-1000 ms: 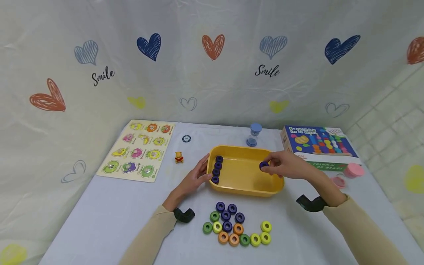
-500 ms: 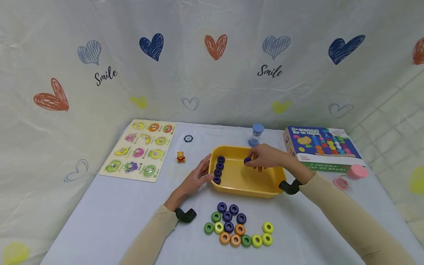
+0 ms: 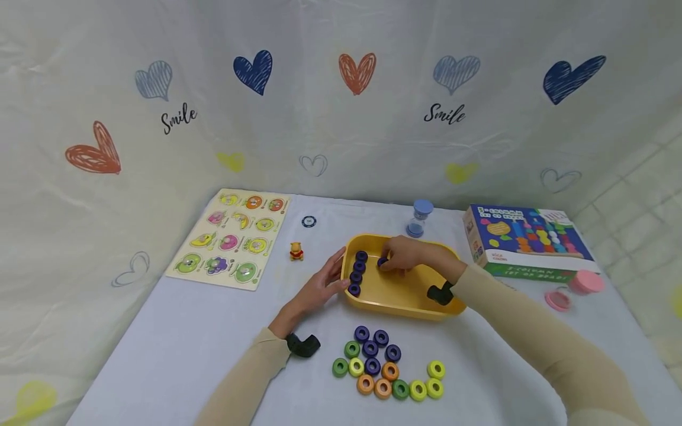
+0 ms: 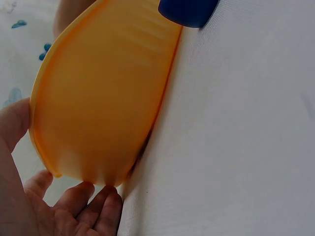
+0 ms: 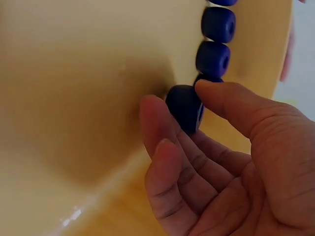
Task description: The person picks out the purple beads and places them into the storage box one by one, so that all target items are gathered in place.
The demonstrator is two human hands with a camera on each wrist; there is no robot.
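My right hand (image 3: 406, 254) pinches a dark purple ring-shaped bead (image 5: 183, 105) between thumb and fingers, low inside the yellow tray (image 3: 396, 307). Along the tray's left end runs a row of purple beads (image 3: 356, 277), several in all, and the held bead is just right of its far end. In the right wrist view the thumb tip overlaps a bead (image 5: 212, 59) row's near end. My left hand (image 3: 319, 287) holds the tray's left end. Its fingertips (image 4: 81, 191) press the outer wall and the thumb lies at the rim.
In front of the tray lie loose purple, green, yellow and orange beads (image 3: 372, 367). A blue sand timer (image 3: 419, 219), a boxed bead set (image 3: 533, 239) and a pink object (image 3: 586, 282) stand behind and right. A fruit board (image 3: 226, 239), small bear figure (image 3: 296, 251) and chip (image 3: 309, 221) lie left.
My right hand has carried the purple bead leftward across the tray, from its right side to near the row. The left hand stays at the tray's left end. The head view shifts slightly.
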